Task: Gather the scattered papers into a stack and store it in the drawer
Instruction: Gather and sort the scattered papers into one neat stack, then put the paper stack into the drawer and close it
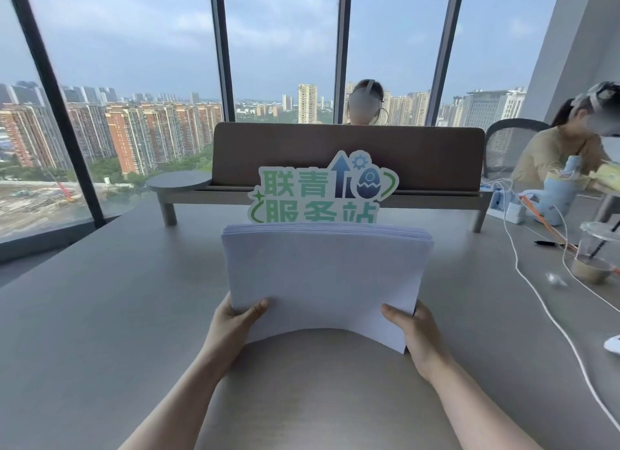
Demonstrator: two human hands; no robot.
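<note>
Papers [323, 275], stacked upright, long axis vertical, gripped at both lower corners.

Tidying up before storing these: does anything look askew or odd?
The paper stack, held by the left hand and right hand, has sheets fanned unevenly at its top edge. No drawer is visible.

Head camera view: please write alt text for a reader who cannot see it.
Two bare hands, left hand and right hand, hold a stack of white paper by its near corners above a grey table. Behind it stands a green and white cut-out sign, before tall windows.
</note>
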